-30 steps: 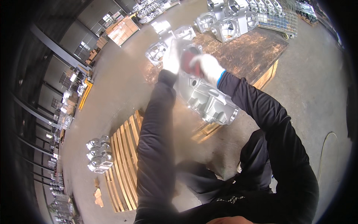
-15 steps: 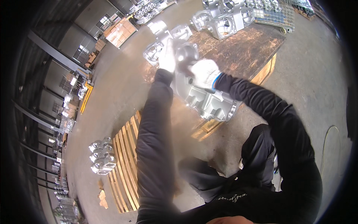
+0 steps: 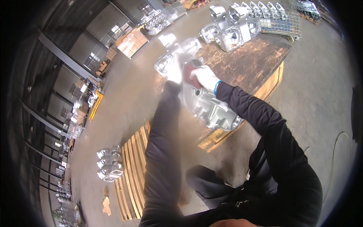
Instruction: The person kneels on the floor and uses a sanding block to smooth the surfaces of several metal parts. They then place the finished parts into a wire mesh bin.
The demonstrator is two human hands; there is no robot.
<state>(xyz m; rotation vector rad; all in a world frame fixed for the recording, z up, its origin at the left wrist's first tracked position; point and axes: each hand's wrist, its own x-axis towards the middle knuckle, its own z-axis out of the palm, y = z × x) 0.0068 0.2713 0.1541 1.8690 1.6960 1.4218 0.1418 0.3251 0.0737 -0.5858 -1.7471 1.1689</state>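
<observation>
- Warehouse floor of grey concrete (image 3: 124, 109) fills the scene, with dark steel columns and racks curving along the far left rim.
- Low on the left, a small stack of silvery cast housings (image 3: 109, 164) sits on the floor, just beside a bare slatted wooden pallet (image 3: 130, 178) that runs under the person's left sleeve.
- Further back, left of centre, a pale wooden crate (image 3: 131, 41) stands well apart from the work.
- At centre, the left hand (image 3: 175, 70), in a white glove, lies on the upper end of a large grey aluminium casting (image 3: 208, 108). Motion blur smears it, so I cannot tell how far its fingers are curled or whether they clasp anything.
- That casting lies tilted on the near corner of a worn wooden platform (image 3: 245, 64), its lower end close to the platform's edge.
- Just right of the left hand, the right hand (image 3: 204, 77), also white-gloved, is closed around a dark red, rounded tool or pad (image 3: 192, 72) pressed to the casting's top; what kind of tool it is cannot be made out.
- More shiny castings (image 3: 230, 24) stand grouped at the platform's far end.
- Behind them, to the right, a wire mesh panel (image 3: 280, 20) lies over the floor.
- A thin cable (image 3: 334, 151) loops across the concrete at the far right.
</observation>
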